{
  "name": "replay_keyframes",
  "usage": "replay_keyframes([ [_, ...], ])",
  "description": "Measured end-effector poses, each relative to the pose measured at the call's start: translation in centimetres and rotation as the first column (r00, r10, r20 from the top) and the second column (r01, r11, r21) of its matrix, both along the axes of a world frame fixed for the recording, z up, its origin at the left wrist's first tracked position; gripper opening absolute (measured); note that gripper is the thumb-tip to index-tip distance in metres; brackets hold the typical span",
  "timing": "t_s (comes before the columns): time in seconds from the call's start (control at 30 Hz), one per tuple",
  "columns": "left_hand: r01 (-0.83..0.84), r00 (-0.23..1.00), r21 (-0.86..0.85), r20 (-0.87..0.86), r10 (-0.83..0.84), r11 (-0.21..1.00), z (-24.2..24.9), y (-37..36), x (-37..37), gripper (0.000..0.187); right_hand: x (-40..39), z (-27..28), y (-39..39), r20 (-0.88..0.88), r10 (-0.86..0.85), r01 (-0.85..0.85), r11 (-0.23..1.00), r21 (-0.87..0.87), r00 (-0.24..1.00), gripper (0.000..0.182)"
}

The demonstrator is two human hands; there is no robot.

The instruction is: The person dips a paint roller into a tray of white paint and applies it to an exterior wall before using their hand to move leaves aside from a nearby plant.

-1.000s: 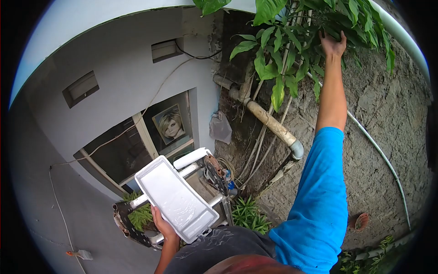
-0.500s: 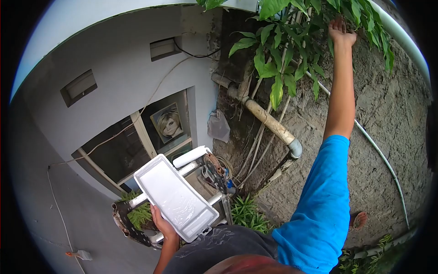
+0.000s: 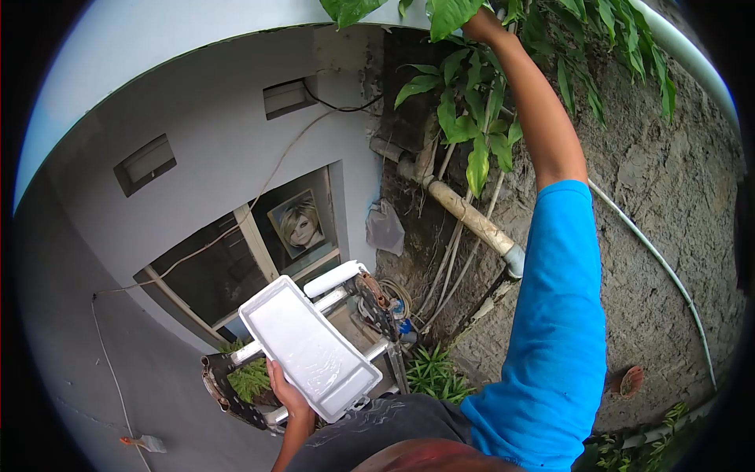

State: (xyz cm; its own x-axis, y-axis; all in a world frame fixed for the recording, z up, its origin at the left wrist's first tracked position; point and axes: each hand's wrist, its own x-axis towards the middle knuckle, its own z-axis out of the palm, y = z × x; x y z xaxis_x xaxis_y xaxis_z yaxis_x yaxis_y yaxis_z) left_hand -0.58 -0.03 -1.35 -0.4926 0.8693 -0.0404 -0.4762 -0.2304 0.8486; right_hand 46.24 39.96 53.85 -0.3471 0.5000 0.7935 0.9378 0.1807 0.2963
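The right arm stretches up to the far side, its hand (image 3: 483,28) partly hidden by leaves (image 3: 454,17) — whether its fingers are apart or together cannot be told. The left hand (image 3: 288,396) is clamped on the near left edge of the white tray (image 3: 305,346), over the ladder (image 3: 336,298), beside a white roller (image 3: 332,278).

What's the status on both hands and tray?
Left hand against side of white tray. Right hand raised, fingers hidden. Green leaves partly block view there.

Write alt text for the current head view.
Left hand holds a white-coated tray over a ladder, a white roller beyond it; right hand, partly hidden, reaches up among green leaves near a rough wall.
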Motion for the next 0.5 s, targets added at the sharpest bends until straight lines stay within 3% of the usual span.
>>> replay_keyframes([
  [0.17, -0.061, 0.998, -0.041, 0.016, 0.062, 0.997, 0.4, 0.0, 0.2, 0.051, 1.5, 4.1, 0.7, -0.097, -0.128, 0.142, 0.977, 0.158, 0.987, 0.056],
  [0.3, -0.052, 0.998, -0.048, 0.029, 0.053, 0.997, 0.8, -0.2, 0.4, 0.051, 4.6, 6.1, -0.5, -0.177, -0.238, 0.290, 0.874, 0.390, 0.955, 0.067],
  [0.37, -0.054, 0.998, -0.049, 0.032, 0.056, 0.997, 0.8, 0.0, 0.5, 0.051, 6.1, 7.6, 0.0, -0.524, -0.322, 0.288, 0.946, -0.148, 0.788, 0.065],
  [0.4, -0.058, 0.998, -0.053, 0.035, 0.060, 0.997, 0.8, -0.1, 0.5, 0.051, 6.5, 7.5, 0.7, -0.522, -0.327, 0.294, 0.944, -0.148, 0.788, 0.065],
  [0.47, -0.040, 0.998, -0.035, 0.040, 0.042, 0.999, 1.0, 0.0, 0.6, 0.051, 7.3, 5.7, 3.6, -0.422, -0.105, 0.274, 0.890, 0.364, 0.900, 0.053],
  [0.5, -0.028, 0.999, -0.018, 0.038, 0.028, 0.999, 1.0, -0.1, 0.5, 0.051, 6.5, 5.8, 2.2, -0.343, -0.123, 0.236, 0.920, 0.312, 0.931, 0.052],
])
